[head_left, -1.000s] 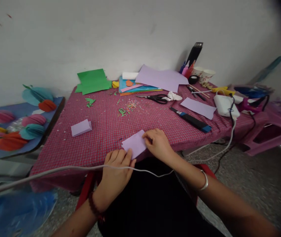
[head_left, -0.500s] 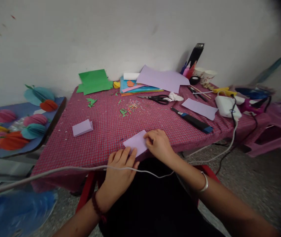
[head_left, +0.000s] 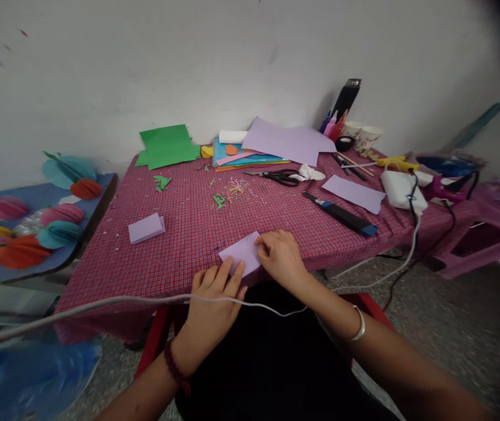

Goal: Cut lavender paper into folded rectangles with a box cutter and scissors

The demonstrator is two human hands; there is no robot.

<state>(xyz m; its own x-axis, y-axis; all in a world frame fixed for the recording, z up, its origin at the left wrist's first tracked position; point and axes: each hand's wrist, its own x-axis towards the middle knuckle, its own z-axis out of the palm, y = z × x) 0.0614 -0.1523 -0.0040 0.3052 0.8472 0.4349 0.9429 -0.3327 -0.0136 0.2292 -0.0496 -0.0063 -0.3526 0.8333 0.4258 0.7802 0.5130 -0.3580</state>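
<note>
A small sheet of light purple paper [head_left: 241,254] lies at the table's front edge, directly before me. My left hand [head_left: 215,292] rests on its lower left part, with fingers spread and pressing the paper flat. At the paper's right edge, my right hand [head_left: 282,257] pinches it between curled fingers and thumb. The right fingertips partly cover that edge. To the left sits a small stack of purple paper pieces [head_left: 145,228]. A longer purple strip [head_left: 355,193] lies to the right, beyond a black and blue utility knife [head_left: 341,214].
Black-handled scissors [head_left: 281,176] and paper scraps [head_left: 232,193] lie mid-table. Green sheets [head_left: 168,146] and a large purple sheet [head_left: 287,140] are at the back. A white power adapter [head_left: 403,190] stands right. A white cable [head_left: 118,300] crosses in front of my left hand.
Hands and paper hold almost the same place. The whole view has shifted very slightly.
</note>
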